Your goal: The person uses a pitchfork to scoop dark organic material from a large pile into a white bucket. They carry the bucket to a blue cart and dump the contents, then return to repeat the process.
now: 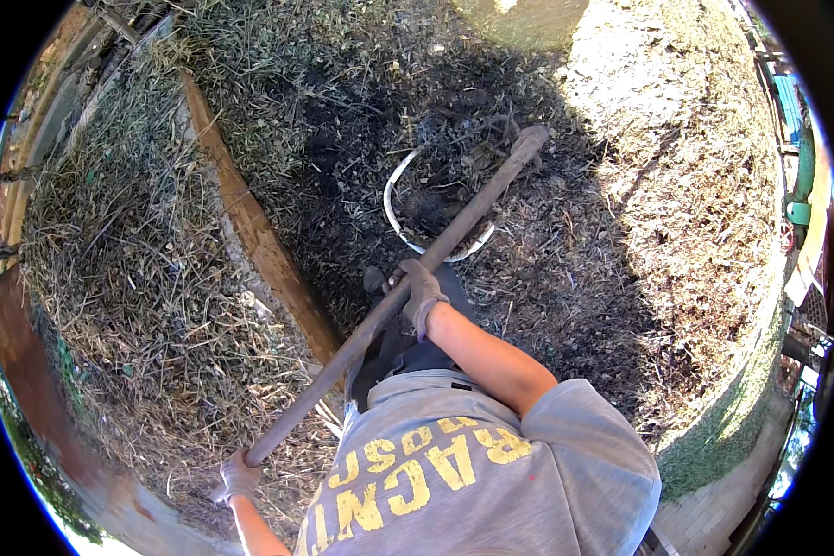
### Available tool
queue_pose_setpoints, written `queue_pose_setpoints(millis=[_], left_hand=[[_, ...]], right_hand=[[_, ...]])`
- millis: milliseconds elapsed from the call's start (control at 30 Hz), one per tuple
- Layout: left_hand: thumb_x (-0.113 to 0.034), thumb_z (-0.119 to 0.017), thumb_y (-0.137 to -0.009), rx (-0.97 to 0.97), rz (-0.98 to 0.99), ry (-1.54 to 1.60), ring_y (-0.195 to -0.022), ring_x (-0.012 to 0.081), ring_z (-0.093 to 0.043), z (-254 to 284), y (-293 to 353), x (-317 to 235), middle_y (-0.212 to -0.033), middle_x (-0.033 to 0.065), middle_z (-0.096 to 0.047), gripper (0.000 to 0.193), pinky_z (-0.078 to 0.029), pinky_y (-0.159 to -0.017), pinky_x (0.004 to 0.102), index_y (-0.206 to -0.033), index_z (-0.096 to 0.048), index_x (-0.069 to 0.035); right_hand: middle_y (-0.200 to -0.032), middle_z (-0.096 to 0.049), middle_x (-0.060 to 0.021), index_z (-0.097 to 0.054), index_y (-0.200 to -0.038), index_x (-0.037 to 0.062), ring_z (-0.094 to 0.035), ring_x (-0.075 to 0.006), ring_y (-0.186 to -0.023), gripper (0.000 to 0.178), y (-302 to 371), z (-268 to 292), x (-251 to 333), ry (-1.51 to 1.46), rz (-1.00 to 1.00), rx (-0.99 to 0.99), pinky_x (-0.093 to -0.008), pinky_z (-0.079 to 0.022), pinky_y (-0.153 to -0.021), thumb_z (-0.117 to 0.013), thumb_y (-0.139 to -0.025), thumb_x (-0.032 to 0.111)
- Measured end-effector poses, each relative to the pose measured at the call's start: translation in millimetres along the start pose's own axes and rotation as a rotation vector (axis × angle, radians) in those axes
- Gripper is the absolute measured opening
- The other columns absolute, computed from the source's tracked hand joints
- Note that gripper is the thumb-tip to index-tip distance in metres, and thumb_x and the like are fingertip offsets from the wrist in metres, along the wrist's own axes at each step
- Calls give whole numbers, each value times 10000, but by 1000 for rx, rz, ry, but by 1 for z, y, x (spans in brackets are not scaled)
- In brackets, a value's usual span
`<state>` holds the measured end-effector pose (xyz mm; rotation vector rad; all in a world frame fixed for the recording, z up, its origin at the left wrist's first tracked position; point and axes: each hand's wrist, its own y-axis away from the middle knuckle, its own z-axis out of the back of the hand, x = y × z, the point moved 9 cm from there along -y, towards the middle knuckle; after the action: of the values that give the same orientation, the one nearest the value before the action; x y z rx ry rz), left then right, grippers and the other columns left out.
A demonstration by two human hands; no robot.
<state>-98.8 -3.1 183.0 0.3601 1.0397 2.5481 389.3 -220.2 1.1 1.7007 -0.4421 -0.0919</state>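
A long wooden-handled tool [343, 360] slants across my front, from the lower left up to the middle right. My gloved left hand [239, 477] is closed around its near end. Further up, my gloved right hand [420, 295] wraps around the shaft in front of my waist. The tool's far end [530, 139] reaches over dark, loose plant litter; its working head blends into the litter, so I cannot tell its kind. Under the shaft lies the white curved rim [391, 206] of a round container with dark matter inside it. My shoe shows just beside my right hand.
A wooden board [241, 208] runs along the left, with dry straw [139, 324] heaped beyond it. Sunlit dry litter [690, 176] covers the right side. A rusty brown strip [42, 371] edges the far left, and a paved path [718, 510] lies at the lower right.
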Motion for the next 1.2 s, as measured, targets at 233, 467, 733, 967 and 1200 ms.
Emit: queue_pose_setpoints(millis=[233, 467, 733, 967, 1200], left_hand=[[-211, -699, -650, -40, -208, 217, -743, 361, -648, -17, -47, -230, -789, 168, -665, 316, -517, -700, 439, -939, -658, -87], [-274, -678, -698, 194, -228, 330, -829, 387, -645, -5, -47, -409, -854, 212, -665, 331, -507, -728, 457, -941, -619, -56], [-279, -700, -668, 405, -145, 296, -847, 366, -652, -23, 45, -292, -893, 200, -673, 393, -513, -746, 434, -977, -637, -45], [-284, -709, -670, 285, -185, 98, -842, 335, -666, -35, 61, -172, -881, 173, -685, 408, -525, -767, 404, -1008, -638, -68], [-300, -700, -659, 238, -147, -64, -843, 326, -666, 0, 74, -46, -879, 146, -691, 399, -522, -780, 410, -1003, -652, -103]], right_hand=[[-672, -548, -28, -559, -867, 91, -539, -147, -567, 112, 15, -108, 204, 143, 330, 220, -310, -538, -573, -652, -843, 148], [-635, -544, -25, -552, -785, 83, -545, -154, -543, 117, -143, -115, 292, 329, 328, 45, -277, -525, -521, -641, -841, 135], [-655, -535, -58, -544, -763, 69, -547, -193, -568, 91, -104, -35, 160, 332, 146, 50, -361, -512, -558, -609, -814, 105], [-631, -525, -49, -539, -712, 61, -543, -196, -550, 130, 17, 14, 87, 246, 97, -35, -372, -523, -532, -619, -799, 115], [-646, -518, -52, -529, -803, 69, -530, -177, -555, 92, 48, 33, -33, 46, 26, 91, -363, -539, -576, -599, -837, 119]])
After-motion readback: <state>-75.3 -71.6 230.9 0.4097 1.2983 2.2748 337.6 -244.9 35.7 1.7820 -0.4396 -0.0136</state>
